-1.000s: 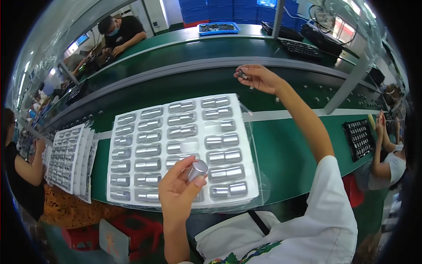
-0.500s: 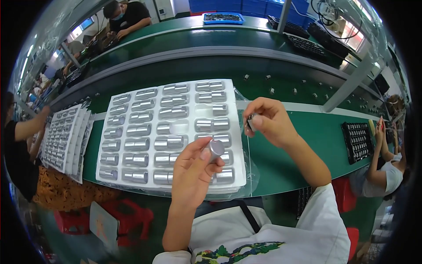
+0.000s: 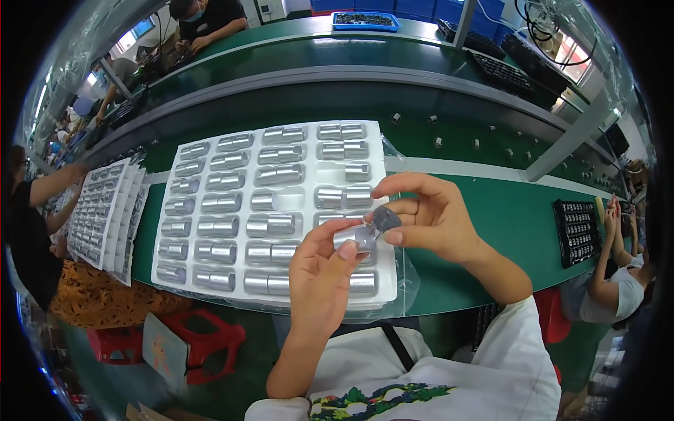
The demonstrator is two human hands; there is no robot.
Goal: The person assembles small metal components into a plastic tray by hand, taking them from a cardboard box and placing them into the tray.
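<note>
Over the right side of the white tray, my left hand (image 3: 321, 270) is closed around a silver metal cylinder (image 3: 354, 241) whose open end faces right. My right hand (image 3: 435, 217) pinches a small dark grey round part (image 3: 387, 219) between thumb and fingers, right at that open end; whether it sits partly inside I cannot tell. Beneath my hands lies the white moulded tray (image 3: 239, 189), with silver cylinders lying in rows of pockets. Two pockets show bare white on one half, and some pockets are hidden by my left hand.
Small metal parts (image 3: 438, 142) stand scattered on the green conveyor behind the tray. A black tray (image 3: 577, 231) of parts lies at the right, beside a co-worker's hands. More white trays (image 3: 102, 217) are stacked at the left near another person. A blue tray (image 3: 365, 22) sits at the back.
My right hand has come left and down, bringing the dark part to the cylinder's end. My left hand has turned the cylinder so its opening points right.
</note>
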